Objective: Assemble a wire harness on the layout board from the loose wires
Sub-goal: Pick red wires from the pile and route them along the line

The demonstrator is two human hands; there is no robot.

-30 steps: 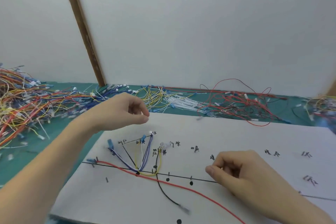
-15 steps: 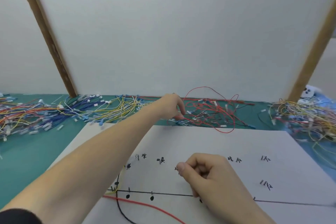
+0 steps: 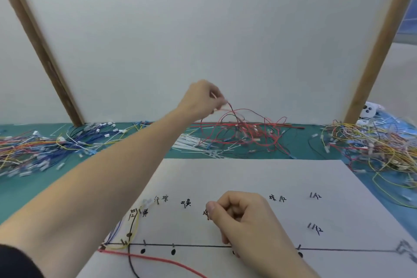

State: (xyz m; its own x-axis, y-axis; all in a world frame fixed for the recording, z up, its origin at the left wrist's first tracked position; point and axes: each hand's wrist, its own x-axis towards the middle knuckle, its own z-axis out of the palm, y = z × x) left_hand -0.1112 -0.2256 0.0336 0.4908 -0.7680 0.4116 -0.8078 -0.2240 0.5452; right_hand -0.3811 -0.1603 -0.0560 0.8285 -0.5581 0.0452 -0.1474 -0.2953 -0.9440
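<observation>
The white layout board [image 3: 259, 178] lies in front of me, with a black line, dots and handwritten labels. Along its lower left run a red wire [image 3: 162, 260], a black wire [image 3: 130, 264] and a yellow loop [image 3: 133, 239]. My left hand [image 3: 203, 99] is raised above the far pile of red wires [image 3: 243, 133] and pinches one thin red wire [image 3: 231, 109], which trails down into the pile. My right hand [image 3: 243, 216] rests on the board with its fingers curled; whether it holds anything cannot be told.
Blue, yellow and mixed wires [image 3: 45, 146] spread over the green mat at the left. A tangle of yellow and red wires [image 3: 372, 149] sits at the right. White wires [image 3: 191, 144] lie beside the red pile. A white panel with wooden posts [image 3: 370, 52] stands behind.
My left hand has risen from the red pile, lifting one red wire with it. The view has shifted right. My right hand stays curled on the board.
</observation>
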